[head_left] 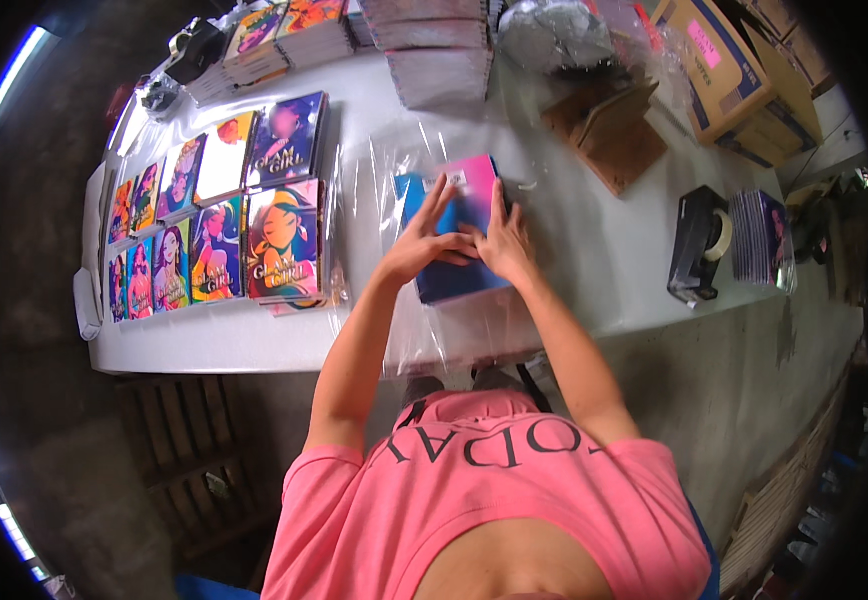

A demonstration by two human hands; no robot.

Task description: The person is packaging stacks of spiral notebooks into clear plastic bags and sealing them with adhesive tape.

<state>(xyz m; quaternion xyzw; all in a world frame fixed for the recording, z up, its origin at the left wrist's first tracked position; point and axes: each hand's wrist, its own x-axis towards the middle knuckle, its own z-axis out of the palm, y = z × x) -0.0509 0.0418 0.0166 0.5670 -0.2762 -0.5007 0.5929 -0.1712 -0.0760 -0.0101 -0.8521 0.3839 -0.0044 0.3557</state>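
A bright pink short-sleeved T-shirt (pixel 494 500) is worn, its sleeves ending above the elbows, so that both forearms are left bare. Large dark block lettering is printed across the chest. The left hand (pixel 422 243) and the right hand (pixel 506 243) are bare; whether rings are worn cannot be told.

White table (pixel 594 250), booklets (pixel 219 225), tape dispenser (pixel 696 245)
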